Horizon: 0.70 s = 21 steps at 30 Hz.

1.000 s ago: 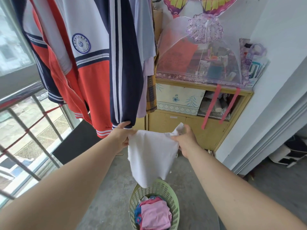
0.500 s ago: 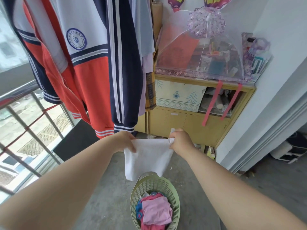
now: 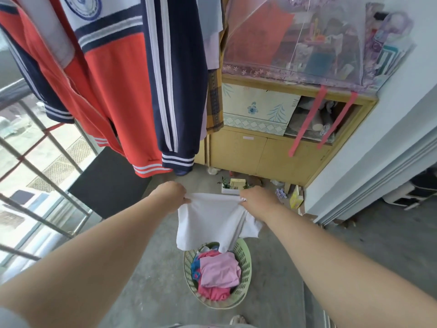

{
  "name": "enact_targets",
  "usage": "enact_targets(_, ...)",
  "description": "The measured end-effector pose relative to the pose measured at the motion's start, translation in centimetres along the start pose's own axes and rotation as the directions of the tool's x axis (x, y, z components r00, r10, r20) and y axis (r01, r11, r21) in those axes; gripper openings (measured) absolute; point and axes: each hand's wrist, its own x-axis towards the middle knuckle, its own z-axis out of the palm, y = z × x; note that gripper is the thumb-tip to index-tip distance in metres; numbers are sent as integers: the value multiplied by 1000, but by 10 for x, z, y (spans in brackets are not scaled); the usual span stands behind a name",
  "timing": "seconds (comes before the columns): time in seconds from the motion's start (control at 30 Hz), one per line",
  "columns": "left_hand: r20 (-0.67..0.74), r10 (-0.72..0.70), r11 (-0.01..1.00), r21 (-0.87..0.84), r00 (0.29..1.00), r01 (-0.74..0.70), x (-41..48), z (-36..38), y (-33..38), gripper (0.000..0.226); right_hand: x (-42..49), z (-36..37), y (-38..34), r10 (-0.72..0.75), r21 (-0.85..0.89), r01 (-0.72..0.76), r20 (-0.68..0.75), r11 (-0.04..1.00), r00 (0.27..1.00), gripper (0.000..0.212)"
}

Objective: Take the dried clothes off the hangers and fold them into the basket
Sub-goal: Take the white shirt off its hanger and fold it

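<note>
A white cloth (image 3: 212, 221) hangs folded between my two hands, its lower edge just above the far rim of the green basket (image 3: 247, 268). My left hand (image 3: 171, 192) pinches its top left corner and my right hand (image 3: 257, 201) pinches the top right corner. The basket stands on the concrete floor and holds folded pink clothes (image 3: 218, 271) with a bit of blue beside them. Above and to the left, a red, white and navy striped jacket (image 3: 113, 74) and other garments (image 3: 211, 31) hang down; their hangers are out of view.
A yellow wooden cabinet (image 3: 262, 152) stands ahead, with a pink mesh food cover (image 3: 295, 36) on top and small litter (image 3: 236, 184) at its foot. A metal window railing (image 3: 35, 166) runs along the left, with a dark panel (image 3: 106, 185) leaning below it. A white wall corner (image 3: 378, 143) is on the right.
My hands have moved lower and apart, pulling the white cloth's top edge taut and bringing it down toward the basket. The view has tilted downward.
</note>
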Motion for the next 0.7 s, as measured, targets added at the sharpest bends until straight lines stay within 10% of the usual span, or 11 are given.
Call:
enact_targets(0.4, 102, -83, 986, -137, 991, 96, 50, 96, 21, 16, 41, 97, 24, 126, 103, -151, 216, 983, 968, 21)
enact_targets(0.7, 218, -81, 933, -328, 973, 151, 97, 217, 39, 37, 79, 222, 31, 234, 331, -355, 353, 874, 906, 27)
